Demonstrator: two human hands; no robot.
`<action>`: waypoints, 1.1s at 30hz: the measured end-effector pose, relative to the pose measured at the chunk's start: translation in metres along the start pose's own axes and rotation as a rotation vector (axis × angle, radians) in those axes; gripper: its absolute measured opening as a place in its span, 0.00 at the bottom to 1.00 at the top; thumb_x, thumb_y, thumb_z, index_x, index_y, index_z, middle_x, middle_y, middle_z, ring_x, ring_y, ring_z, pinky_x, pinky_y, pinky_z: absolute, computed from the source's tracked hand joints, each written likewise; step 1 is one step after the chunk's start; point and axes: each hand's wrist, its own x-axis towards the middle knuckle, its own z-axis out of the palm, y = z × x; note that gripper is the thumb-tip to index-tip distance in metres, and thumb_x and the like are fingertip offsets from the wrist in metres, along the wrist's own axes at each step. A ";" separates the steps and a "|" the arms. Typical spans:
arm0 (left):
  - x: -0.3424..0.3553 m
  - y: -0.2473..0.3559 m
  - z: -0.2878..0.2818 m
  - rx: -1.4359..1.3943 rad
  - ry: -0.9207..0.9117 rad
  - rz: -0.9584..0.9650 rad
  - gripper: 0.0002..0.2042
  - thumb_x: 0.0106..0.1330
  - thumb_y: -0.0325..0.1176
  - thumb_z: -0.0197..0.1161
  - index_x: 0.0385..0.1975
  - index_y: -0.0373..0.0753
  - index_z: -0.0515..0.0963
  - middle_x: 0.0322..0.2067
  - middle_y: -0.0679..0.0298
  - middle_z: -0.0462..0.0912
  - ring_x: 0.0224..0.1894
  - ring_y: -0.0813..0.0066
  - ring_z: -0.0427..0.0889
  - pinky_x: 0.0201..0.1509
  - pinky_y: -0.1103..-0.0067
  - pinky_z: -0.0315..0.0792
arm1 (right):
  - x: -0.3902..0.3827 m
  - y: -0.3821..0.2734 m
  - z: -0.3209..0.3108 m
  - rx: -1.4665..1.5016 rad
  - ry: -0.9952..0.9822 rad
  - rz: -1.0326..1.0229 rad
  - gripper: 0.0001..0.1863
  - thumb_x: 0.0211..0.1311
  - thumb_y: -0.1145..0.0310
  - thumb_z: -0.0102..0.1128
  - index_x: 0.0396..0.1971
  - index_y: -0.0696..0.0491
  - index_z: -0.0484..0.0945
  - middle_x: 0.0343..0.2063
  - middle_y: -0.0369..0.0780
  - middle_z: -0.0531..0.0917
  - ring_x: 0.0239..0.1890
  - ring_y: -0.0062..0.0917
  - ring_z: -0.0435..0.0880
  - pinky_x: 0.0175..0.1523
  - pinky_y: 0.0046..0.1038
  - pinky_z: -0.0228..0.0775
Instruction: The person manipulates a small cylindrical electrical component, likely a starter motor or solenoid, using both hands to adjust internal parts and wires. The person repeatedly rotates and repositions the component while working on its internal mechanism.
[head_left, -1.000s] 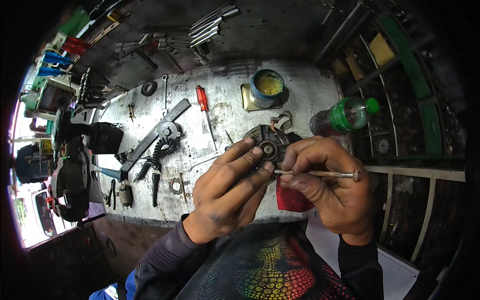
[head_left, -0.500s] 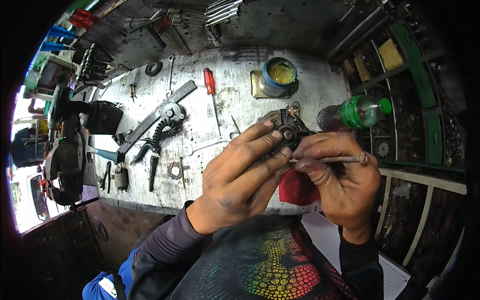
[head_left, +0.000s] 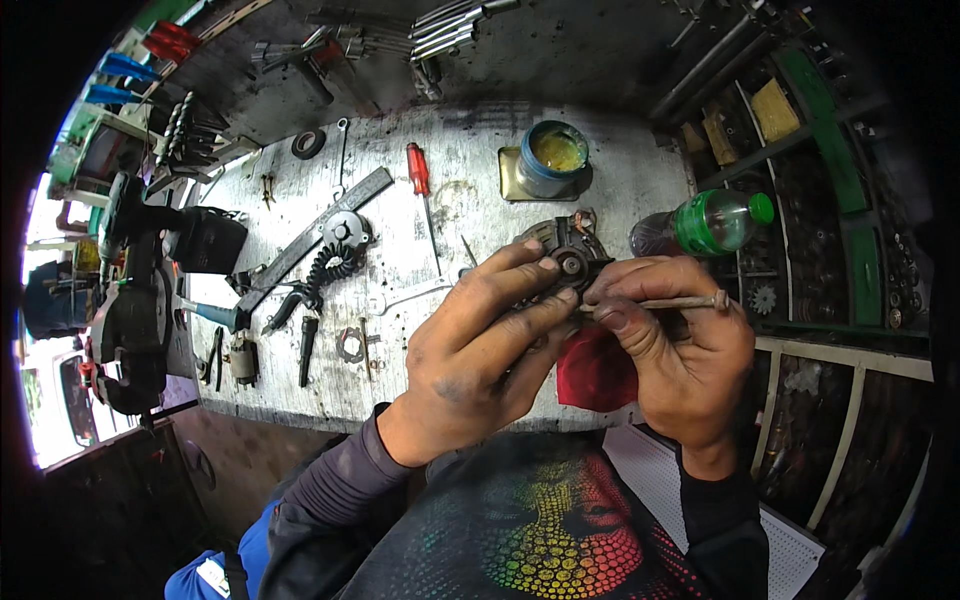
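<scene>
A dark, round metal machine part (head_left: 571, 262) with a round hub at its centre is held over the bench, in front of the blue tub. My left hand (head_left: 470, 355) grips its near left side, the fingers laid along the housing. Between the thumb and fingers of my right hand (head_left: 685, 355) is a long bolt (head_left: 690, 302), lying nearly level with its head pointing right. The bolt's other end meets the near edge of the part by my left fingertips, where the exact contact is hidden. Below the hands lies a red cloth (head_left: 597, 370).
An open blue tub of yellowish grease (head_left: 556, 150) stands behind the part. To its right lies a green-labelled bottle (head_left: 705, 223). On the left are a red screwdriver (head_left: 418, 175), a spanner (head_left: 410, 294), a coiled black cord (head_left: 328, 268) and a cordless drill (head_left: 130, 215).
Both hands keep their grips on the part and the bolt, almost in place. The whole view has shifted slightly.
</scene>
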 end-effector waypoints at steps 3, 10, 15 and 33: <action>-0.001 0.001 0.001 0.010 0.014 -0.021 0.18 0.54 0.20 0.80 0.47 0.32 0.89 0.50 0.52 0.88 0.60 0.48 0.88 0.61 0.65 0.85 | -0.002 0.001 0.003 0.007 0.024 -0.039 0.07 0.73 0.76 0.69 0.44 0.62 0.81 0.44 0.48 0.88 0.47 0.27 0.89 0.54 0.27 0.81; -0.003 0.001 0.002 0.006 0.025 -0.013 0.17 0.55 0.20 0.80 0.47 0.32 0.89 0.50 0.52 0.89 0.62 0.49 0.87 0.63 0.66 0.84 | 0.002 0.002 0.001 -0.016 -0.015 -0.046 0.06 0.74 0.77 0.67 0.44 0.62 0.80 0.42 0.47 0.88 0.45 0.25 0.88 0.52 0.26 0.81; -0.002 0.002 0.001 -0.025 0.045 -0.026 0.17 0.56 0.19 0.80 0.47 0.32 0.89 0.51 0.52 0.89 0.62 0.49 0.87 0.65 0.65 0.84 | 0.007 -0.003 -0.003 -0.079 -0.091 -0.051 0.05 0.74 0.78 0.67 0.43 0.62 0.80 0.42 0.46 0.88 0.45 0.24 0.87 0.53 0.26 0.80; -0.017 -0.003 -0.005 -0.006 -0.084 0.071 0.15 0.70 0.29 0.70 0.55 0.35 0.85 0.62 0.52 0.82 0.70 0.47 0.79 0.70 0.60 0.79 | 0.006 -0.010 0.004 -0.031 0.002 -0.060 0.05 0.76 0.74 0.67 0.40 0.60 0.85 0.37 0.41 0.90 0.36 0.23 0.89 0.43 0.25 0.82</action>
